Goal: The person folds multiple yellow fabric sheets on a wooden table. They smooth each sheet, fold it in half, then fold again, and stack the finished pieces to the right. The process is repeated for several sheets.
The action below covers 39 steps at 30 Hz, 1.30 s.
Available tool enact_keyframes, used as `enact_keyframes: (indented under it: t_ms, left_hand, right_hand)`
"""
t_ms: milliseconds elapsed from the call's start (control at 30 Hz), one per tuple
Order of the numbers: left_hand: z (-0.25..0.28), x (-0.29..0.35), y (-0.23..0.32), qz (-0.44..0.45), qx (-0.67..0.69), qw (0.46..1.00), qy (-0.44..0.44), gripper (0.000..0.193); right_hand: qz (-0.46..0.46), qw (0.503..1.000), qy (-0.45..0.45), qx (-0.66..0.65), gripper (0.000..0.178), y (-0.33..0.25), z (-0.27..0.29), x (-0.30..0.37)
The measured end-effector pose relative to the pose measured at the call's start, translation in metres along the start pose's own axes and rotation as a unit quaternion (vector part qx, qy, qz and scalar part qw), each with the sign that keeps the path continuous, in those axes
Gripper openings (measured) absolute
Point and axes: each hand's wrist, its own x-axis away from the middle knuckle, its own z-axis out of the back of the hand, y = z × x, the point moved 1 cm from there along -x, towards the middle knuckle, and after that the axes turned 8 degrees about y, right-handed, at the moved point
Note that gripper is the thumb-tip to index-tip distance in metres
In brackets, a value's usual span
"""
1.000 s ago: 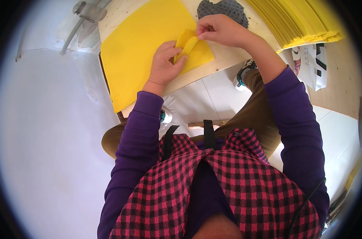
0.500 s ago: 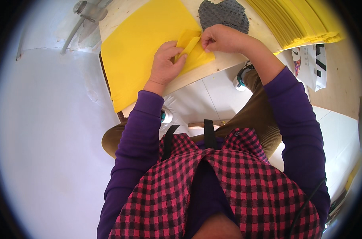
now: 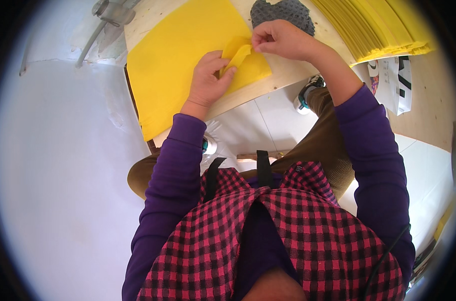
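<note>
The left hand (image 3: pixel 210 78) and right hand (image 3: pixel 278 40) pinch a raised fold of a flat yellow fabric sheet (image 3: pixel 177 60) by the front edge of the pale wooden counter (image 3: pixel 287 75), wood showing rightward; the right hand sits farther forward than half a second ago

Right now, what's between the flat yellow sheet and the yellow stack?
In the head view, the grey textured piece, partly behind the right hand, lies between the yellow sheet and yellow stack.
</note>
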Motion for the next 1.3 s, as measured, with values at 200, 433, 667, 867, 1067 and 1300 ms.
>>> enact_keyframes:
  t_ms: [200, 433, 667, 867, 1067, 1300]
  left_hand:
    - [0.000, 0.001, -0.002, 0.012, 0.011, 1.000, 0.013, 0.016]
    - [0.001, 0.000, -0.001, 0.017, 0.010, 1.000, 0.004, 0.015]
    - [0.003, -0.001, 0.001, 0.010, -0.003, 1.000, -0.023, 0.015]
    - [0.003, -0.001, 0.004, 0.015, -0.002, 1.000, -0.009, 0.015]
    - [0.001, -0.002, 0.003, -0.003, 0.013, 1.000, 0.000, 0.015]
    - [0.003, -0.001, 0.004, 0.031, 0.004, 0.999, -0.026, 0.015]
  right_hand:
    - [-0.021, 0.996, -0.063, 0.052, 0.016, 0.001, -0.008, 0.006]
    - [-0.048, 0.996, -0.057, 0.046, 0.013, 0.001, -0.012, 0.005]
    - [-0.015, 0.996, -0.046, 0.070, 0.011, 0.000, -0.010, 0.003]
    - [-0.012, 0.996, -0.061, 0.067, 0.015, 0.000, -0.008, 0.004]
    - [-0.014, 0.995, -0.071, 0.069, 0.017, 0.003, -0.012, 0.004]
    - [-0.023, 0.993, -0.064, 0.095, 0.014, 0.003, -0.014, 0.004]
